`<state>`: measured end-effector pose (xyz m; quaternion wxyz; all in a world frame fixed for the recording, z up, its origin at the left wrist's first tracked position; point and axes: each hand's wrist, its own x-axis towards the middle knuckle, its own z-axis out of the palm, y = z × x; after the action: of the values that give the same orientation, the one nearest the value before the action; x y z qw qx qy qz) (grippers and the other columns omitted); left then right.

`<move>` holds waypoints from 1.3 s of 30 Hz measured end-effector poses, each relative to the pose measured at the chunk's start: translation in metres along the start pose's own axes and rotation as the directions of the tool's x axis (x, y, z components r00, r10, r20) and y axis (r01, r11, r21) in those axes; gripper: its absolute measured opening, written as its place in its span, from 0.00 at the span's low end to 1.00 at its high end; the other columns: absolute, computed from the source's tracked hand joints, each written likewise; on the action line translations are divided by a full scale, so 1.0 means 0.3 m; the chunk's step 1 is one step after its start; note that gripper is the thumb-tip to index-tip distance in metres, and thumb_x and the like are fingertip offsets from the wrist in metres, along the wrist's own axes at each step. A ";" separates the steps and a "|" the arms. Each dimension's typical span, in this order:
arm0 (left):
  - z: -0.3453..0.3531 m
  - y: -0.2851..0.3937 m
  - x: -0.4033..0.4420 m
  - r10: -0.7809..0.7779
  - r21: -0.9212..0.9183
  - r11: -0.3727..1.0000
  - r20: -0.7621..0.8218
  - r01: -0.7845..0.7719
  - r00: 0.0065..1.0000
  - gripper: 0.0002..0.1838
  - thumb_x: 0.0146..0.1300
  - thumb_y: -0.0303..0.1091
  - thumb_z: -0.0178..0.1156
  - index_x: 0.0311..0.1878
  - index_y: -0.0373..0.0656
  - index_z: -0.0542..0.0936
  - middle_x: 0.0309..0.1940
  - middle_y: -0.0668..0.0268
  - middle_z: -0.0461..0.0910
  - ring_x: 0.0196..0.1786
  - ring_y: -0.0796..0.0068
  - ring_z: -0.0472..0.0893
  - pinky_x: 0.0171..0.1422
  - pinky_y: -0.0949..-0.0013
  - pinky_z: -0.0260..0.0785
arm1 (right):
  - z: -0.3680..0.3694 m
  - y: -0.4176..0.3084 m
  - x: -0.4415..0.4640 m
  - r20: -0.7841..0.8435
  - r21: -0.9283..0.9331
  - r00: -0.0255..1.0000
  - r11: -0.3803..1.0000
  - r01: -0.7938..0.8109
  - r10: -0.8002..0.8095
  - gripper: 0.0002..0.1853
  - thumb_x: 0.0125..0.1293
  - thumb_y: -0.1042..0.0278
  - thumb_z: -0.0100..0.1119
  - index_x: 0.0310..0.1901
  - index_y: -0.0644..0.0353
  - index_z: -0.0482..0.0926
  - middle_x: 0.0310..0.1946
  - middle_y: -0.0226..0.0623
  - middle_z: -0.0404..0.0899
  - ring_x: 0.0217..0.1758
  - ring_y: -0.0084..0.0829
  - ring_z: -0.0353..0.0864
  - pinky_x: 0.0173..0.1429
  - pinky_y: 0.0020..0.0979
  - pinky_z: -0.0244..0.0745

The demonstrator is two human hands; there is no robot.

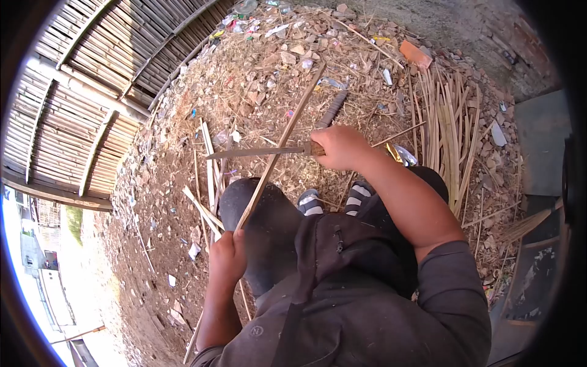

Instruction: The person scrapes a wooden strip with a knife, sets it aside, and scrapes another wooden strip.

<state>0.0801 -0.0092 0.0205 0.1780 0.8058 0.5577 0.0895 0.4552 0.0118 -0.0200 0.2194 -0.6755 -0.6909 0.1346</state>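
Note:
My left hand [226, 254], low on the left beside my knee, is closed around the lower end of a long split bamboo strip [292, 121]. The strip slants up and away to the right. My right hand [343, 147] grips a knife [260, 151] by its short wooden handle. Its narrow, worn blade points left and crosses the strip around the middle; whether edge and strip touch is hard to tell. Just beyond my right hand lies a dark ridged rod [333, 109]. More pale strips [208, 159] lie on the ground near my left knee.
A bundle of split bamboo strips [449, 122] lies at the right. Broken bricks, litter and dry straw cover the ground [165, 244]. A bamboo wall [92, 92] stands at upper left, with an orange brick piece [416, 54] at the back and a grey panel [541, 140] at far right.

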 end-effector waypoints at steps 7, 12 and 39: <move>-0.036 -0.023 -0.037 -0.182 0.009 0.983 0.093 0.182 0.979 0.27 0.72 0.53 0.61 0.35 0.32 0.80 0.25 0.42 0.81 0.33 0.38 0.84 0.39 0.45 0.73 | 0.041 0.020 0.015 0.077 -0.011 0.997 1.000 0.013 -0.012 0.17 0.57 0.51 0.70 0.38 0.54 0.80 0.31 0.44 0.84 0.39 0.50 0.87 0.42 0.52 0.79; -0.041 -0.020 -0.077 -0.155 0.017 0.988 0.128 0.154 0.980 0.27 0.71 0.54 0.62 0.39 0.32 0.80 0.27 0.42 0.82 0.36 0.38 0.84 0.42 0.45 0.74 | 0.035 0.011 -0.004 0.051 0.006 0.998 1.000 0.028 -0.028 0.20 0.60 0.45 0.70 0.38 0.54 0.80 0.29 0.44 0.84 0.38 0.51 0.86 0.41 0.51 0.79; -0.040 -0.118 -0.020 -0.086 -0.150 0.978 0.327 0.142 0.941 0.26 0.80 0.52 0.50 0.40 0.33 0.78 0.31 0.41 0.80 0.41 0.36 0.81 0.46 0.46 0.71 | 0.105 -0.035 0.056 0.025 0.047 0.997 0.996 -0.076 0.075 0.13 0.55 0.59 0.68 0.38 0.55 0.80 0.31 0.46 0.84 0.40 0.52 0.86 0.44 0.53 0.80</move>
<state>0.0432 -0.0014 0.0181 0.3392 0.7575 0.5577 -0.0044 0.4309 0.0313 -0.0401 0.2222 -0.6941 -0.6641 0.1670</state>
